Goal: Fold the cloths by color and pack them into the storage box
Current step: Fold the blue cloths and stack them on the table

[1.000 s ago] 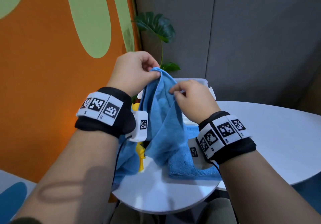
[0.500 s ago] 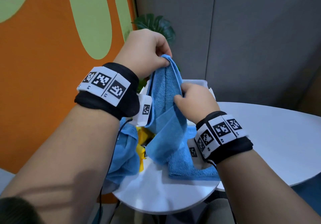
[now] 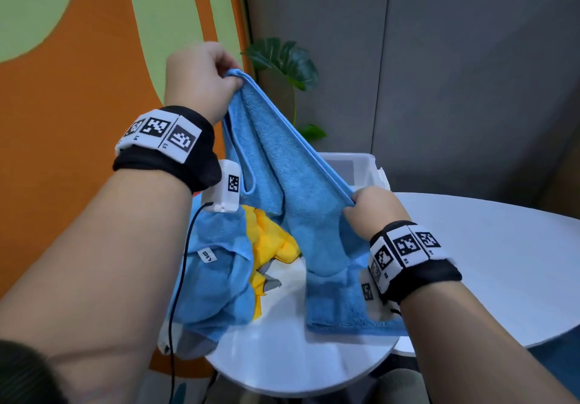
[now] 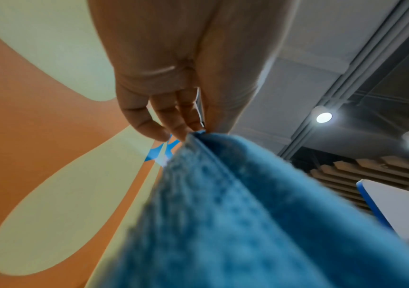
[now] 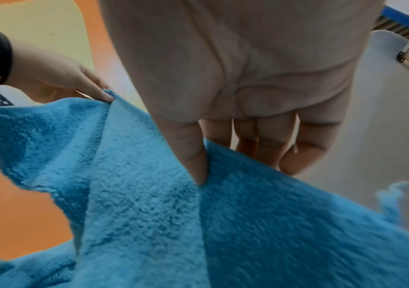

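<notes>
While the soft, light blue terry cloth (image 3: 292, 184) is sagging at frame centre, the left hand (image 3: 201, 80) is pinching its upper corner and the right hand (image 3: 373, 212) is pinching the hem; corners likely give the surest hold.

The clear plastic storage box (image 3: 361, 168) is largely hidden behind the raised blue terry cloth (image 3: 282, 165). At 7 o'clock, the crumpled yellow cloth (image 3: 270, 243) is partly covered. Blurred cloth fills the left wrist view's lower half.
</notes>
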Motion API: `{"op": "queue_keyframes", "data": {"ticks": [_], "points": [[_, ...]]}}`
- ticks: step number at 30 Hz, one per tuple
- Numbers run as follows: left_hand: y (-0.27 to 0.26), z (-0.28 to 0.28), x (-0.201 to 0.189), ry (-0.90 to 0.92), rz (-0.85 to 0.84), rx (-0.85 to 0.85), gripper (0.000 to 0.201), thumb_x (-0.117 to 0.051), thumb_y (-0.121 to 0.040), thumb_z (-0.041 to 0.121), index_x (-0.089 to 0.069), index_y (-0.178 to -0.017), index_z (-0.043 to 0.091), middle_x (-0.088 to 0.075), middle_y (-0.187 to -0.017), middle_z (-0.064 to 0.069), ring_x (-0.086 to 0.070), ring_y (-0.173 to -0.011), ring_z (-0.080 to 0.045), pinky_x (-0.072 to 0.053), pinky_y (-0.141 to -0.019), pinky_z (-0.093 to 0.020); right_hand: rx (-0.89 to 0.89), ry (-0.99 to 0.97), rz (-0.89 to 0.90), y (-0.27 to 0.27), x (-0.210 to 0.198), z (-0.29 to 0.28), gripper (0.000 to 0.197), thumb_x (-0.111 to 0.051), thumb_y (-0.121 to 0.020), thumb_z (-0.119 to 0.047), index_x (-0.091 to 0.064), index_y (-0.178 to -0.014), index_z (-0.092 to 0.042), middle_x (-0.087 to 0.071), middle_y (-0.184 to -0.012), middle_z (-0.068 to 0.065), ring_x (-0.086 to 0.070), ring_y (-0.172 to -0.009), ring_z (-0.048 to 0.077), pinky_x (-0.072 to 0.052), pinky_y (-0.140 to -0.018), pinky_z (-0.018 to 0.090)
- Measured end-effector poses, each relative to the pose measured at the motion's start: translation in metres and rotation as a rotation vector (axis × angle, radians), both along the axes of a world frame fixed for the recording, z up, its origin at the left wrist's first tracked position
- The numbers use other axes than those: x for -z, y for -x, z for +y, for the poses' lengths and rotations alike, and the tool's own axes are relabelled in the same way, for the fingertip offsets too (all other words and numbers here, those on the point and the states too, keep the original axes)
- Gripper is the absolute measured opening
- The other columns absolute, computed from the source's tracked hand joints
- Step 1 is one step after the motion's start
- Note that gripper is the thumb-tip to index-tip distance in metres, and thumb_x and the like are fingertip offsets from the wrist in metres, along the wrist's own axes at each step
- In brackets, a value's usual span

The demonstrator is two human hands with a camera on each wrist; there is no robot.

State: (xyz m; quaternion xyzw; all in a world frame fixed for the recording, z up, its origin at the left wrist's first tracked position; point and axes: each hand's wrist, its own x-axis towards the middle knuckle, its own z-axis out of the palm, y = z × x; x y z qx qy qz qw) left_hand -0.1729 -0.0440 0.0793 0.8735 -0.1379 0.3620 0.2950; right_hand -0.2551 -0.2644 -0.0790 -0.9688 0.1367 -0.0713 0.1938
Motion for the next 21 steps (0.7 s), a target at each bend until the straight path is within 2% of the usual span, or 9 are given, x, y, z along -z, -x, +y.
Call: {"op": "queue_keyframes", "data": {"ticks": [2, 4, 6, 9, 12, 15, 19, 21], "points": [[-0.005, 0.007, 0.002, 0.029, 0.004, -0.051, 0.012, -0.065, -0.084, 0.021, -0.07, -0.095, 0.02, -0.064, -0.092, 0.005, -0.058, -0.083, -0.013, -0.043, -0.074, -0.023, 0.042, -0.014, 0.032, -0.002, 0.007, -0.006, 0.013, -0.051, -0.087, -0.019, -0.059, -0.078, -0.015, -0.052, -0.066, 0.002, -0.052, -0.064, 0.021, -0.035, -0.052, 0.023], [-0.009, 0.014, 0.004, 0.047, 0.027, -0.087, 0.013, -0.064, -0.085, 0.019, -0.07, -0.097, 0.019, -0.066, -0.096, 0.001, -0.06, -0.088, -0.016, -0.041, -0.075, -0.022, 0.096, -0.046, 0.021, -0.001, 0.012, -0.012, 0.017, -0.052, -0.086, -0.024, -0.057, -0.071, -0.016, -0.052, -0.066, 0.003, -0.055, -0.069, 0.026, -0.04, -0.059, 0.026], [-0.012, 0.022, 0.006, 0.055, 0.064, -0.116, 0.015, -0.063, -0.087, 0.018, -0.07, -0.1, 0.016, -0.068, -0.101, -0.004, -0.058, -0.087, -0.018, -0.042, -0.076, -0.024, 0.149, -0.094, -0.028, 0.002, 0.013, -0.019, 0.024, -0.053, -0.085, -0.029, -0.054, -0.065, -0.016, -0.052, -0.064, 0.003, -0.055, -0.07, 0.028, -0.039, -0.058, 0.027], [-0.017, 0.034, 0.01, 0.087, 0.101, -0.186, 0.016, -0.062, -0.088, 0.017, -0.069, -0.103, 0.015, -0.068, -0.104, -0.007, -0.056, -0.084, -0.019, -0.043, -0.075, -0.026, 0.214, -0.177, -0.146, 0.007, 0.009, -0.026, 0.025, -0.053, -0.087, -0.031, -0.058, -0.069, -0.015, -0.055, -0.065, 0.004, -0.055, -0.069, 0.027, -0.034, -0.052, 0.026], [-0.019, 0.043, 0.017, 0.09, 0.139, -0.234, 0.017, -0.063, -0.088, 0.016, -0.07, -0.103, 0.014, -0.069, -0.104, -0.009, -0.058, -0.085, -0.022, -0.044, -0.076, -0.028, 0.242, -0.251, -0.264, 0.004, 0.005, -0.03, 0.026, -0.044, -0.092, -0.021, -0.056, -0.073, -0.008, -0.056, -0.072, 0.008, -0.051, -0.073, 0.03, -0.034, -0.057, 0.029], [-0.022, 0.049, 0.023, 0.087, 0.164, -0.254, 0.017, -0.06, -0.089, 0.015, -0.07, -0.103, 0.013, -0.069, -0.106, -0.01, -0.062, -0.097, -0.029, -0.049, -0.082, -0.034, 0.272, -0.304, -0.354, 0.001, 0.001, -0.032, 0.024, -0.04, -0.094, -0.018, -0.056, -0.078, -0.009, -0.056, -0.075, 0.008, -0.048, -0.073, 0.029, -0.032, -0.062, 0.027], [-0.025, 0.054, 0.028, 0.097, 0.179, -0.29, 0.019, -0.056, -0.092, 0.014, -0.067, -0.107, 0.011, -0.066, -0.111, -0.012, -0.06, -0.103, -0.032, -0.046, -0.086, -0.036, 0.345, -0.444, -0.497, 0.002, -0.004, -0.034, 0.014, -0.054, -0.091, -0.027, -0.06, -0.086, -0.014, -0.058, -0.078, 0.0, -0.051, -0.076, 0.021, -0.032, -0.065, 0.025], [-0.026, 0.057, 0.03, 0.111, 0.183, -0.306, 0.02, -0.055, -0.093, 0.014, -0.066, -0.109, 0.011, -0.066, -0.113, -0.012, -0.06, -0.104, -0.031, -0.045, -0.084, -0.035, 0.39, -0.541, -0.57, 0.004, -0.005, -0.034, 0.01, -0.061, -0.087, -0.026, -0.057, -0.09, -0.017, -0.058, -0.082, -0.006, -0.053, -0.079, 0.016, -0.034, -0.069, 0.023]]}}
